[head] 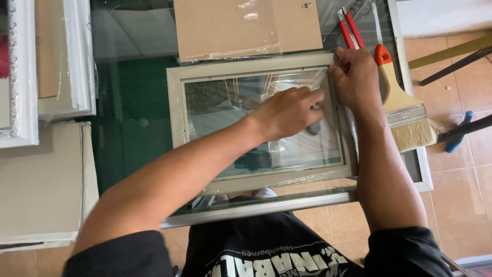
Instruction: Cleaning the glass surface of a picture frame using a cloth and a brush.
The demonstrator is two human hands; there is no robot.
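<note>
At the table's [266, 208] near edge, a grey picture frame [177, 105] lies flat on the green glass top, its long sides running along that edge. It is wrapped in clear plastic film [287, 82], which is wrinkled over the pane.

The left hand [287, 110] rests on the pane toward the frame's right end, fingers curled loosely and pressed down on the film; whether they pinch it I cannot tell. The right hand [356, 77] is closed over the frame's far right corner, fingers bent around the moulding there.

Just right of that hand, along the table's right edge, lies a wide paintbrush [405, 110] with a wooden handle and pale bristles pointing toward the near side. Beyond it, a tool with red handles [350, 28] lies partly hidden by the right hand.

Touching the frame's far side is a brown backing board [230, 25] under film. Toward the left edge sit stacked white frames [77, 56] and cardboard [38, 179].
</note>
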